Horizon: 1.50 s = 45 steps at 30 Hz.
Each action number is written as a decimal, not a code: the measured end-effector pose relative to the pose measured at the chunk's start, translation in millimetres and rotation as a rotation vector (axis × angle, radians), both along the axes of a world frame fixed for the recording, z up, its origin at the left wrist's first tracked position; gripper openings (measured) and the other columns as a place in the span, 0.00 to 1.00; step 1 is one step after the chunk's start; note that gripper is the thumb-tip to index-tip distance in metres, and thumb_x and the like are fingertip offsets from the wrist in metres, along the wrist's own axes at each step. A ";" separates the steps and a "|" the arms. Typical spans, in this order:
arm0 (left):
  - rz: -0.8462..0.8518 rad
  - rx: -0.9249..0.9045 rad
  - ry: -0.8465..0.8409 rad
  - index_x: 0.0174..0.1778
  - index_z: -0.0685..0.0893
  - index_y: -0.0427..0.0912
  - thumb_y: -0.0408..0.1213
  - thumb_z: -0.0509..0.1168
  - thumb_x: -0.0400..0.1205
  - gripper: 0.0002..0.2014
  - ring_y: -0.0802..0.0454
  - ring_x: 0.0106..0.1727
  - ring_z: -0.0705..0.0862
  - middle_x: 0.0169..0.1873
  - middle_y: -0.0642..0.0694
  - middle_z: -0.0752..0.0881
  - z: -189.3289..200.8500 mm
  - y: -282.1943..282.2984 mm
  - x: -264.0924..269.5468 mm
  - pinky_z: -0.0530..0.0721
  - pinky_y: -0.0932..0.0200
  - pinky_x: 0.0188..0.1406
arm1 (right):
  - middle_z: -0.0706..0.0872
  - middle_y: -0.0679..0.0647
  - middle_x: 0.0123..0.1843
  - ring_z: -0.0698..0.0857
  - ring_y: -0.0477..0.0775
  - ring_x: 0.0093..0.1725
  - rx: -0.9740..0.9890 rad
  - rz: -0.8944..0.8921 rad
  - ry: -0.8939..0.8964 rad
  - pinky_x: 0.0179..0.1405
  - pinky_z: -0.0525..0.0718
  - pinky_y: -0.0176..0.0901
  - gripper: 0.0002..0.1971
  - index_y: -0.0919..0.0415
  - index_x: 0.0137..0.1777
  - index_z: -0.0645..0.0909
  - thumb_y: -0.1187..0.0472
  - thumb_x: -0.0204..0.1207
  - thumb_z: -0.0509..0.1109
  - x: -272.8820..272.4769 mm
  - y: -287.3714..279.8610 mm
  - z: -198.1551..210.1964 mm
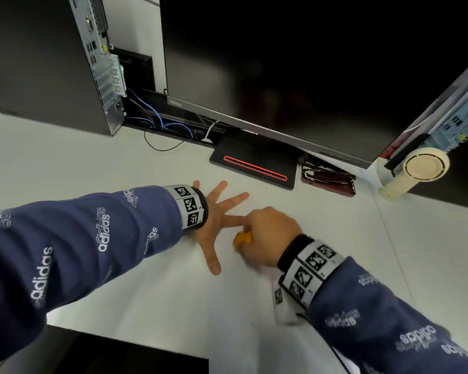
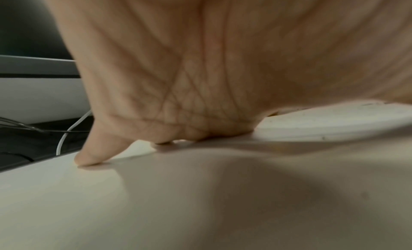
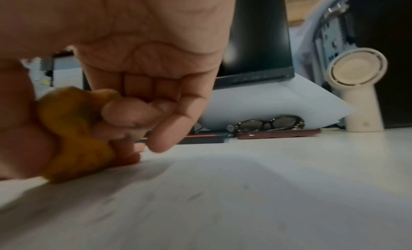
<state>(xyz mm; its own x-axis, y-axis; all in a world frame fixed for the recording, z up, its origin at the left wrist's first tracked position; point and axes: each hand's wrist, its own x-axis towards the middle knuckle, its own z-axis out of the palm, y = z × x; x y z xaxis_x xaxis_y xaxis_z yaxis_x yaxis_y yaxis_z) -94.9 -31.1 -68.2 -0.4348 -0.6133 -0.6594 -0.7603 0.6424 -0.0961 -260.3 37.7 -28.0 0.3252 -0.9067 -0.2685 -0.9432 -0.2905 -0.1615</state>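
Note:
My left hand (image 1: 216, 220) lies flat on the white desk (image 1: 119, 171), palm down with the fingers spread wide; in the left wrist view the palm (image 2: 200, 69) presses the desk and one fingertip (image 2: 89, 158) touches it. My right hand (image 1: 265, 233) is curled round a small yellow-orange cloth or sponge (image 1: 243, 238) and holds it against the desk just right of the left hand, over its index finger. The right wrist view shows the yellow wad (image 3: 73, 130) bunched between thumb and curled fingers (image 3: 138, 113), blurred.
A dark monitor (image 1: 308, 63) on a black stand (image 1: 254, 163) rises behind the hands. A computer tower (image 1: 52, 63) with blue cables (image 1: 160, 122) stands at the back left. Glasses on a dark red case (image 1: 327, 179) and a cream handheld fan (image 1: 416, 168) sit at the back right.

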 end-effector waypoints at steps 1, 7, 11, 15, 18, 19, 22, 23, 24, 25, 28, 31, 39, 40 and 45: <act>0.002 0.003 -0.001 0.75 0.22 0.83 0.89 0.68 0.46 0.72 0.31 0.79 0.14 0.76 0.60 0.10 0.7 0.4 -0.6 0.31 0.04 0.68 | 0.85 0.52 0.38 0.87 0.56 0.39 -0.051 -0.057 0.031 0.40 0.90 0.49 0.11 0.52 0.39 0.80 0.47 0.76 0.68 -6.8 -9.3 1.6; -0.006 -0.007 0.063 0.74 0.22 0.85 0.87 0.71 0.45 0.73 0.30 0.80 0.15 0.78 0.59 0.12 -1.9 1.5 -0.1 0.32 0.03 0.67 | 0.81 0.49 0.35 0.82 0.53 0.35 0.039 0.144 0.015 0.36 0.82 0.44 0.13 0.51 0.33 0.75 0.49 0.77 0.70 22.8 32.4 -1.3; -0.005 0.008 0.016 0.77 0.23 0.82 0.92 0.61 0.33 0.79 0.32 0.80 0.13 0.76 0.60 0.09 -3.5 -0.8 0.4 0.32 0.04 0.68 | 0.87 0.50 0.39 0.87 0.55 0.38 -0.043 0.011 0.038 0.41 0.91 0.50 0.11 0.52 0.44 0.85 0.46 0.75 0.68 5.7 -0.2 2.1; -0.009 0.006 0.062 0.75 0.22 0.84 0.91 0.65 0.36 0.78 0.32 0.80 0.14 0.77 0.60 0.11 -4.9 -0.6 0.9 0.31 0.04 0.66 | 0.83 0.51 0.37 0.84 0.56 0.36 -0.112 0.040 0.023 0.37 0.86 0.47 0.08 0.53 0.38 0.79 0.53 0.78 0.68 20.6 15.7 -1.8; -0.004 0.001 0.093 0.75 0.24 0.86 0.87 0.71 0.40 0.75 0.32 0.80 0.14 0.78 0.61 0.12 -5.2 0.1 1.8 0.30 0.03 0.66 | 0.81 0.48 0.37 0.82 0.53 0.37 0.005 0.100 -0.026 0.36 0.82 0.44 0.10 0.50 0.37 0.76 0.50 0.76 0.71 29.4 28.8 -0.8; -0.011 -0.004 0.072 0.76 0.24 0.84 0.88 0.69 0.39 0.77 0.32 0.80 0.14 0.78 0.61 0.11 -5.3 -0.3 1.2 0.31 0.04 0.67 | 0.82 0.48 0.38 0.84 0.53 0.38 0.001 0.068 -0.023 0.37 0.84 0.45 0.08 0.50 0.41 0.77 0.49 0.76 0.71 24.8 19.5 -0.6; -0.022 -0.011 0.019 0.79 0.24 0.79 0.91 0.63 0.35 0.79 0.31 0.80 0.14 0.76 0.60 0.09 -5.9 -0.6 0.1 0.33 0.05 0.69 | 0.83 0.50 0.38 0.85 0.55 0.38 -0.119 -0.033 0.046 0.40 0.88 0.47 0.09 0.53 0.43 0.80 0.49 0.78 0.68 12.6 -2.6 1.5; -0.019 -0.008 0.027 0.79 0.24 0.80 0.91 0.63 0.35 0.79 0.31 0.80 0.14 0.76 0.60 0.09 -6.0 -0.2 0.5 0.32 0.04 0.68 | 0.83 0.51 0.38 0.85 0.56 0.38 -0.156 -0.014 0.047 0.40 0.88 0.47 0.09 0.53 0.43 0.81 0.50 0.79 0.67 14.3 -0.5 0.1; -0.012 -0.005 0.047 0.78 0.24 0.81 0.91 0.64 0.35 0.79 0.32 0.80 0.14 0.76 0.60 0.10 -5.6 0.0 1.2 0.32 0.04 0.68 | 0.84 0.51 0.39 0.85 0.56 0.38 -0.160 0.037 0.038 0.39 0.87 0.47 0.08 0.53 0.43 0.81 0.51 0.79 0.67 19.0 6.3 0.2; -0.004 0.002 0.071 0.77 0.24 0.84 0.90 0.65 0.35 0.78 0.32 0.80 0.14 0.77 0.61 0.10 -4.9 0.5 2.0 0.31 0.04 0.67 | 0.84 0.51 0.39 0.85 0.56 0.38 -0.134 0.109 0.027 0.38 0.85 0.46 0.07 0.53 0.42 0.80 0.51 0.78 0.68 24.1 16.5 -1.0; 0.003 0.006 0.087 0.72 0.21 0.87 0.90 0.64 0.32 0.77 0.31 0.79 0.14 0.77 0.61 0.11 -4.0 0.8 0.9 0.31 0.03 0.66 | 0.83 0.49 0.36 0.83 0.52 0.36 0.041 0.181 0.043 0.36 0.85 0.44 0.13 0.53 0.34 0.77 0.49 0.77 0.70 21.1 27.0 4.5; 0.001 0.006 0.033 0.73 0.20 0.84 0.90 0.66 0.37 0.76 0.30 0.79 0.13 0.76 0.59 0.09 -3.3 0.0 -0.5 0.32 0.04 0.67 | 0.84 0.51 0.35 0.86 0.55 0.36 -0.035 0.024 0.109 0.35 0.87 0.45 0.12 0.55 0.39 0.82 0.47 0.76 0.69 -3.8 -5.7 9.4; -0.010 -0.015 0.079 0.68 0.19 0.88 0.88 0.70 0.42 0.73 0.31 0.80 0.15 0.79 0.59 0.12 -2.5 2.8 0.4 0.30 0.03 0.66 | 0.87 0.50 0.37 0.86 0.55 0.36 0.053 0.181 0.047 0.40 0.90 0.49 0.14 0.54 0.37 0.82 0.45 0.76 0.67 13.3 34.4 3.8; -0.005 -0.014 0.063 0.66 0.17 0.89 0.88 0.70 0.42 0.73 0.31 0.80 0.14 0.78 0.60 0.11 -1.4 3.0 -0.5 0.31 0.03 0.66 | 0.86 0.50 0.36 0.87 0.55 0.36 0.039 0.122 0.048 0.39 0.90 0.49 0.14 0.54 0.37 0.82 0.45 0.75 0.68 5.2 21.9 3.2; 0.014 -0.008 0.046 0.62 0.16 0.88 0.87 0.71 0.43 0.72 0.31 0.80 0.14 0.77 0.60 0.11 0.8 3.0 -1.6 0.32 0.03 0.66 | 0.84 0.51 0.37 0.86 0.56 0.37 -0.118 -0.040 0.053 0.37 0.87 0.46 0.11 0.54 0.39 0.82 0.47 0.76 0.67 -11.0 -3.6 0.0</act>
